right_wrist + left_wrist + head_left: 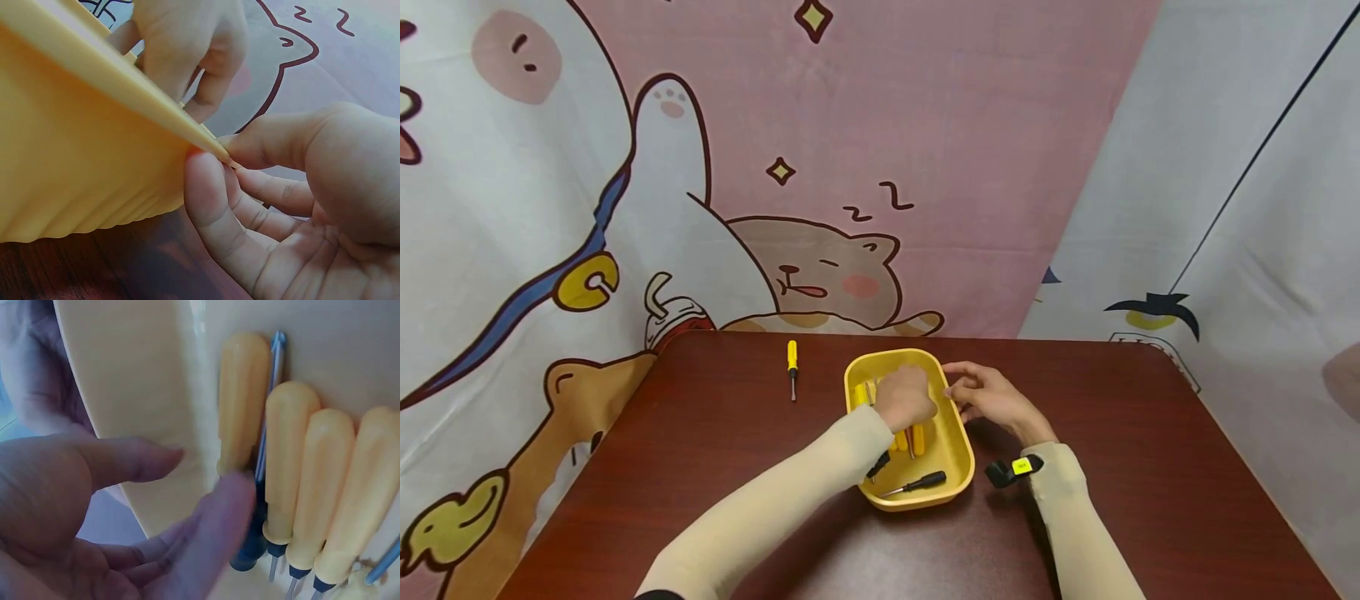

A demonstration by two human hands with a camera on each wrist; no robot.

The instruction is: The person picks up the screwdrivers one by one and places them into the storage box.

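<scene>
My left hand (904, 398) reaches down into a yellow plastic tray (951, 446). In the left wrist view its thumb and index finger are apart, nothing between them; the blurred index fingertip is at the lower end of a yellow screwdriver handle (242, 400); whether it touches cannot be told. Beside it lie a black-handled screwdriver (252, 540) and several yellow-handled screwdrivers (290, 462), side by side. Near the tray's front is another black-handled screwdriver (929, 480). At the tray's right edge, my right hand (996, 400) pinches the rim (199, 132) between thumb and fingers.
One yellow-and-black screwdriver (792, 367) lies on the brown table (722, 467), left of the tray and towards the back. A cartoon-printed cloth (970, 167) hangs behind the table. A black wrist device (1011, 472) sits on the right wrist, beside the tray.
</scene>
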